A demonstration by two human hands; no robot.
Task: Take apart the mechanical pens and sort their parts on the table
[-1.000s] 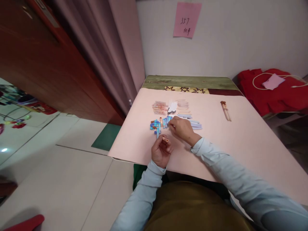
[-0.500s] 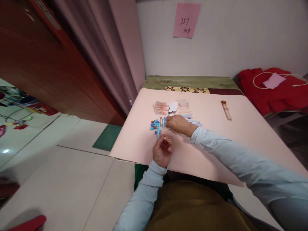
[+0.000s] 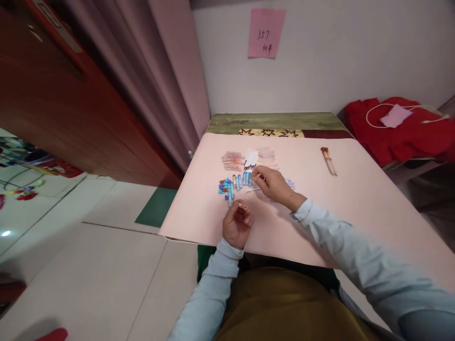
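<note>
My left hand (image 3: 237, 225) is closed around a short tan pen barrel (image 3: 243, 206), whose hollow end faces up and right. My right hand (image 3: 272, 183) hovers over the table with thumb and forefinger pinched together; whatever they hold is too small to make out. Close to its fingertips stand or lie short blue barrels (image 3: 247, 179). Left of them is a tan barrel (image 3: 234, 181), then a cluster of small blue and brown caps (image 3: 223, 184). Thin white sticks with dark tips (image 3: 250, 161) lie just beyond the right fingers. Pale blue tubes (image 3: 289, 183) are partly hidden behind the right hand.
Two bundles of brownish sticks, a left one (image 3: 232, 161) and a right one (image 3: 266, 154), lie farther back on the pink-covered table (image 3: 302, 227). Two slim pens with brown tops (image 3: 329, 162) rest at the right. Red cloth (image 3: 401, 132) lies beyond the table's right edge.
My right hand has drawn back to the right from the blue barrels, uncovering more of them. The left hand still holds the tan barrel; the whole view has shifted slightly.
</note>
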